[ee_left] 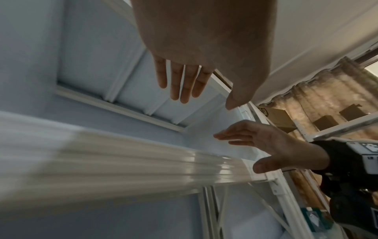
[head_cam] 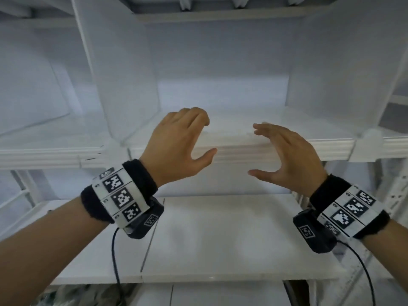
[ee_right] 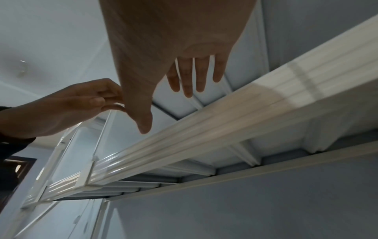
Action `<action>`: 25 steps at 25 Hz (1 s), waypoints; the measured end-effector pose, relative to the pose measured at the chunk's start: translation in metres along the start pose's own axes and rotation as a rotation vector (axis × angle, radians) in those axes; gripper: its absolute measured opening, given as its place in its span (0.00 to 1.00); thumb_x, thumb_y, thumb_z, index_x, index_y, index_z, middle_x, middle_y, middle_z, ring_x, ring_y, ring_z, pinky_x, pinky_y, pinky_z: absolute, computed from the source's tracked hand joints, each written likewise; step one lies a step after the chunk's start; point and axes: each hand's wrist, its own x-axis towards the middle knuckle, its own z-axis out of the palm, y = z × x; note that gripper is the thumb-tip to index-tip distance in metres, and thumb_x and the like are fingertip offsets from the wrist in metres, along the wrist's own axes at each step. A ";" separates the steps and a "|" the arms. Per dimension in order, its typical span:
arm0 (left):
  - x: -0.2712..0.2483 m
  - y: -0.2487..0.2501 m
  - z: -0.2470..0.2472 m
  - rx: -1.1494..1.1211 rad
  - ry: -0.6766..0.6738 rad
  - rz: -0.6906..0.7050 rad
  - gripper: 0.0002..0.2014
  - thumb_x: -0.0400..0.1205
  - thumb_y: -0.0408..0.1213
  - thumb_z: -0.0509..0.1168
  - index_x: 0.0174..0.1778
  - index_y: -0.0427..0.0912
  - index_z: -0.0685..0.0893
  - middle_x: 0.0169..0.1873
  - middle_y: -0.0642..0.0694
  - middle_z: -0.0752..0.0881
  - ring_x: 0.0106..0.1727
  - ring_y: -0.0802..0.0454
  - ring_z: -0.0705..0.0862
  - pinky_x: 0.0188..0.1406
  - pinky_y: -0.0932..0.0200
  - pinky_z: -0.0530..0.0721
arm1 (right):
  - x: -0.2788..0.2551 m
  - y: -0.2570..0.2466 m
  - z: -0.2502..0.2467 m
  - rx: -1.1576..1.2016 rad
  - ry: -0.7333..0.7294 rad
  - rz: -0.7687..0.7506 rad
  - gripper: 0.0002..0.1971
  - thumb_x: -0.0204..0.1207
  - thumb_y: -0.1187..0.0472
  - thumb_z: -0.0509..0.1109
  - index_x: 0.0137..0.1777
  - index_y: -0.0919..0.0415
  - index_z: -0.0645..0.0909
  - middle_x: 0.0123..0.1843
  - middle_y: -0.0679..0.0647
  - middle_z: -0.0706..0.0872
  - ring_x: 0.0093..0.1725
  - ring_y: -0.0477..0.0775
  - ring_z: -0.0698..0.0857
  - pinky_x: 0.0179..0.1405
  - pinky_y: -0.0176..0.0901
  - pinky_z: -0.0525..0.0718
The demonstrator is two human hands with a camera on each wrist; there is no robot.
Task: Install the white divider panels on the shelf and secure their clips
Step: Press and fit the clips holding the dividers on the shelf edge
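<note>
Two white divider panels stand upright on the shelf, one on the left (head_cam: 119, 76) and one on the right (head_cam: 331, 76). A white clip (head_cam: 114, 147) sits at the left panel's foot on the ribbed front rail (head_cam: 238, 149), and another clip (head_cam: 366, 144) sits at the right panel's foot. My left hand (head_cam: 199, 138) and right hand (head_cam: 262, 151) hover over the rail between the panels, palms facing each other. Both are empty, with relaxed fingers. The left wrist view shows straight left fingers (ee_left: 184, 84). The right wrist view shows the right fingers (ee_right: 190, 80) above the rail (ee_right: 225, 122).
A white lower shelf board (head_cam: 220, 239) lies below my wrists. Another shelf level (head_cam: 220, 16) closes the bay from above. Black cables (head_cam: 114, 250) hang from the wrist cameras. Cardboard boxes (ee_left: 282, 118) sit on another rack off to the right.
</note>
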 end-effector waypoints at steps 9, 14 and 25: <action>0.069 0.107 0.064 -0.027 -0.147 0.015 0.35 0.74 0.62 0.59 0.70 0.41 0.75 0.72 0.46 0.77 0.73 0.46 0.75 0.72 0.49 0.72 | -0.059 0.105 -0.076 -0.102 -0.031 0.121 0.45 0.61 0.36 0.76 0.76 0.56 0.69 0.79 0.50 0.72 0.78 0.52 0.71 0.76 0.52 0.72; 0.088 0.125 0.069 -0.082 -0.193 0.044 0.34 0.74 0.61 0.61 0.71 0.41 0.74 0.71 0.46 0.77 0.72 0.46 0.75 0.73 0.48 0.69 | -0.071 0.129 -0.096 -0.160 0.064 0.220 0.41 0.60 0.42 0.80 0.72 0.58 0.72 0.74 0.54 0.77 0.72 0.57 0.76 0.69 0.56 0.79; 0.121 0.183 0.107 -0.234 -0.136 0.124 0.25 0.74 0.53 0.63 0.59 0.38 0.79 0.55 0.45 0.84 0.56 0.44 0.82 0.60 0.50 0.77 | -0.091 0.183 -0.085 -0.273 -0.155 0.331 0.47 0.57 0.39 0.81 0.75 0.59 0.73 0.75 0.55 0.78 0.73 0.58 0.77 0.74 0.57 0.74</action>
